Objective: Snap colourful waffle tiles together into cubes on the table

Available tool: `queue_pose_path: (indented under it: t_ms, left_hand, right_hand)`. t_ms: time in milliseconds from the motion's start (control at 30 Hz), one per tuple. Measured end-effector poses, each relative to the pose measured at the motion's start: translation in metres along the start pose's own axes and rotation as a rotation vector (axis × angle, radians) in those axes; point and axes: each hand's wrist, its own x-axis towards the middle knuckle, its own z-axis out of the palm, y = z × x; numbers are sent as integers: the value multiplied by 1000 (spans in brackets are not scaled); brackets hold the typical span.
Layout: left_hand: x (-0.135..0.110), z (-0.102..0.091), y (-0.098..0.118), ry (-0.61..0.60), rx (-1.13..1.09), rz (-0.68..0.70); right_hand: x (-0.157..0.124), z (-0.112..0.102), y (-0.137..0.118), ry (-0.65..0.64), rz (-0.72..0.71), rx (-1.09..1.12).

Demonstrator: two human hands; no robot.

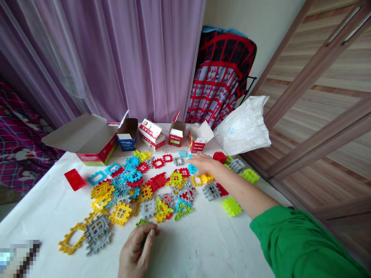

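Observation:
My right hand (201, 163) reaches out over the far side of the pile of plastic building tiles. Its fingers are closed around a blue tile (192, 169), which shows partly beside them. Close by lie a grey tile (178, 161), a pale teal tile (183, 153) and yellow tiles (206, 178). My left hand (137, 247) rests on the near part of the table, fingers curled and thumb against them, with nothing visible inside. Just beyond it are a green tile (142, 222) and a grey window tile (148, 209).
Open cardboard boxes line the back: a large one (95, 156), a blue one (127, 143), and several red and white ones (176, 138). A white plastic bag (245, 125) stands at the right. On the white-covered table (214, 247), a red plastic piece (74, 180) lies left.

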Motion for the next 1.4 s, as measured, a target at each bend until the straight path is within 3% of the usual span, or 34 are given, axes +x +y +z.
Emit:
queue_pose_path:
  t_ms: [333, 933, 1233, 1400]
  left_hand:
    - [1, 1, 2, 32, -7, 30]
    - [-2, 2, -2, -3, -11, -66]
    - [0, 2, 0, 10, -14, -68]
    - [1, 2, 1, 6, -24, -84]
  right_hand:
    - [10, 12, 8, 34, -58, 24]
    - [1, -5, -3, -53, -54, 7]
    - [-17, -16, -4, 41, -31, 40]
    - [-34, -17, -21, -13, 17, 19]
